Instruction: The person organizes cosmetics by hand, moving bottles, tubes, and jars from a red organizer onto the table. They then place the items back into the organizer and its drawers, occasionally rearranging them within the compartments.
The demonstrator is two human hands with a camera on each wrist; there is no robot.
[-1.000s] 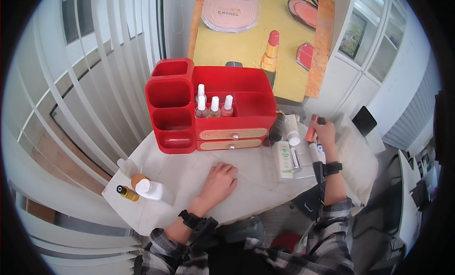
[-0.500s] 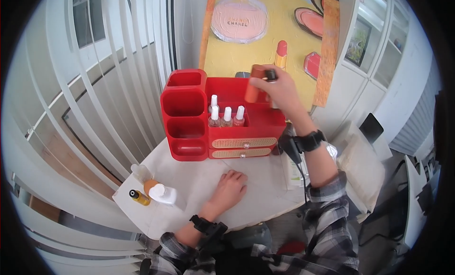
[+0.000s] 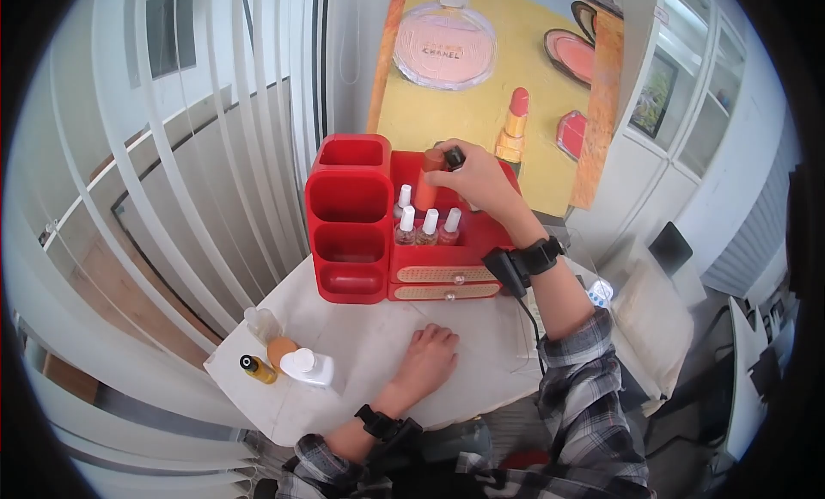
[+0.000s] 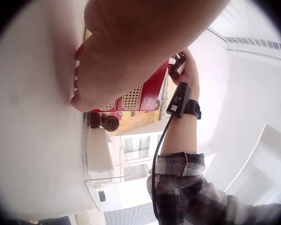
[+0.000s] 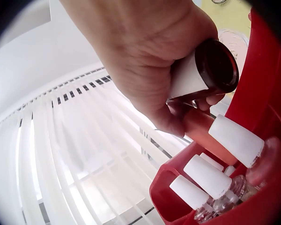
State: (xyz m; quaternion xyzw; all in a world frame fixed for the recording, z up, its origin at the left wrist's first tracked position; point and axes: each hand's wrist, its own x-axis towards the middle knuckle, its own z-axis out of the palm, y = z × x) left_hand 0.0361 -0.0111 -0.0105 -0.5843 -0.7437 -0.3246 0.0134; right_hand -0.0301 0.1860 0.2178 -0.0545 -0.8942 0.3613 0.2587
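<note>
Over the back compartment of the red organizer (image 3: 443,280), my right hand (image 3: 483,181) pinches an orange tube (image 3: 427,189) and also holds a dark bottle (image 3: 454,158). In the right wrist view the dark bottle (image 5: 217,66) with a pale label lies across the palm of the hand (image 5: 145,61), and the orange tube (image 5: 207,133) slants down behind the white-capped bottles (image 5: 236,140). Several such bottles (image 3: 427,228) stand in the front compartment. My left hand (image 3: 427,361) rests on the white tabletop, fingers loosely bent, holding nothing.
At the table's left are a yellow bottle with a black cap (image 3: 258,369), a white bottle (image 3: 309,367) and an orange round item (image 3: 280,353). Vertical blinds (image 3: 172,198) hang on the left. Behind the organizer stands a painted yellow board (image 3: 438,112). A clear tray sits partly behind my right arm.
My right hand has moved from the items at the table's right up and left to the organizer, carrying the orange tube and dark bottle. The left hand remains on the table.
</note>
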